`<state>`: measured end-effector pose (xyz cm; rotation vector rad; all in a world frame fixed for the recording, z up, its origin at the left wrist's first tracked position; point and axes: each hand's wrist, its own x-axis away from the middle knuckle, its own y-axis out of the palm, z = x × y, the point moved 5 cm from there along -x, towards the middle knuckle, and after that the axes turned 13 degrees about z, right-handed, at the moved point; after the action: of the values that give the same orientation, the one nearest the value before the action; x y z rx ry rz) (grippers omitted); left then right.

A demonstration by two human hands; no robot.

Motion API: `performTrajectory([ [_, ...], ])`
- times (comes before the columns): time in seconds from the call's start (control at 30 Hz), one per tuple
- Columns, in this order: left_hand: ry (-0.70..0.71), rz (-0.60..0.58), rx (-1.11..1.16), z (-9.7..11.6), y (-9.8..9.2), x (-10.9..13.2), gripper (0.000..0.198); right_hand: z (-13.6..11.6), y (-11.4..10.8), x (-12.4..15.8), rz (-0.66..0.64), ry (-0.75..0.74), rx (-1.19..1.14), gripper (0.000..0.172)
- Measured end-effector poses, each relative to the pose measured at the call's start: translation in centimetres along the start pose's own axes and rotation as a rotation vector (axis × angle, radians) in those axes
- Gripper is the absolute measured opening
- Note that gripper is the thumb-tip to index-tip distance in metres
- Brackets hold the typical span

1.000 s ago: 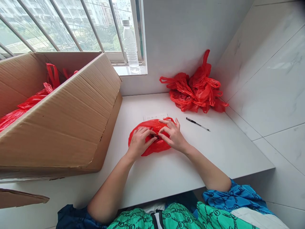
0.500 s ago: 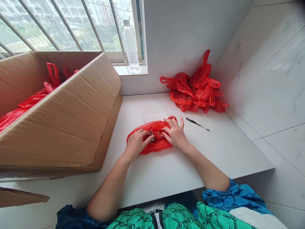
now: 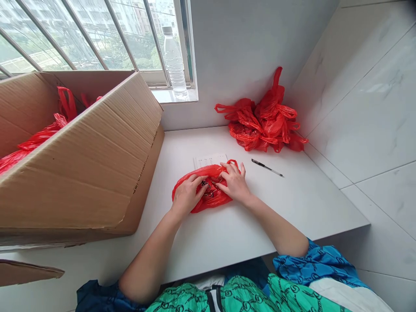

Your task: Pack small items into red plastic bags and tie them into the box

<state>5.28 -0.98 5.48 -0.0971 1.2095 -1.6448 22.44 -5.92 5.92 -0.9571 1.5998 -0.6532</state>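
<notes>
A red plastic bag (image 3: 214,203) lies on the white table with its mouth spread open. Small red packets with dark print (image 3: 211,189) show inside it. My left hand (image 3: 188,193) reaches over the bag's left rim, fingers curved and the thumb apart from them, by the packets. From the right, my right hand (image 3: 234,182) rests over the other side of the bag, its fingers spread at the packets. I see nothing gripped in either hand; some fingertips are hidden in the bag.
A large cardboard box (image 3: 81,164) with red bags inside stands at the left. A printed paper (image 3: 209,160) lies behind the bag, a pen (image 3: 267,167) to its right. More red bags (image 3: 263,119) are heaped by the wall. A water bottle (image 3: 175,65) stands on the sill.
Both hands have shifted slightly within the bag's mouth, the right one a little to the left. More of the packets shows between them. The view has turned slightly.
</notes>
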Motion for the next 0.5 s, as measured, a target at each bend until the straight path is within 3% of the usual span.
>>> performTrajectory([
  [0.33, -0.057, -0.025, -0.128, -0.8, 0.2, 0.2, 0.036, 0.7, -1.6, -0.5, 0.016, 0.212, -0.323, 0.011],
  [0.5, -0.068, -0.038, -0.118, -0.9, 0.2, 0.3, 0.04, 0.9, -2.8, -0.8, -0.006, 0.196, -0.431, 0.011],
])
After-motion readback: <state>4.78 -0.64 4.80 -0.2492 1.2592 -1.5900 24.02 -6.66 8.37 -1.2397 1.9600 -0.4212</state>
